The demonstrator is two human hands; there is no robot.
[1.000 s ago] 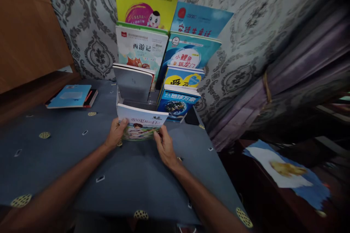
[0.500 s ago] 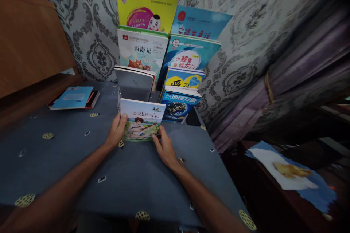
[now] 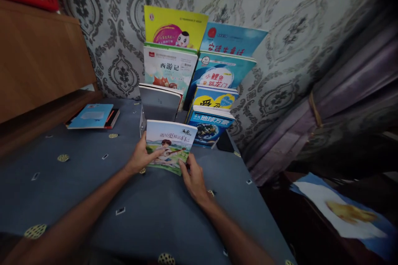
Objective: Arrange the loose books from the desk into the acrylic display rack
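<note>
A book with a guitar player on its cover (image 3: 170,145) is held tilted between both hands, in front of the upright books. My left hand (image 3: 143,156) grips its left edge, the thumb lying across the cover. At the lower right edge, my right hand (image 3: 193,175) is closed on the same book, thumb in front. Directly behind it stands a grey-covered book (image 3: 160,102), and to the right a blue earth book (image 3: 209,128). Further back rise a white book (image 3: 169,68), a yellow-green book (image 3: 175,27) and teal books (image 3: 222,68).
On the dark patterned tablecloth (image 3: 102,186), a small pile with a light-blue book (image 3: 91,116) lies at the left. A black flat object (image 3: 225,143) rests beside the rack's right side. Wooden furniture (image 3: 43,58) bounds the left; a curtain (image 3: 286,132) hangs right.
The left thumb has moved from the book's edge onto its cover. The head view has shifted, so the books appear lower and further right. Both hands still hold the same book.
</note>
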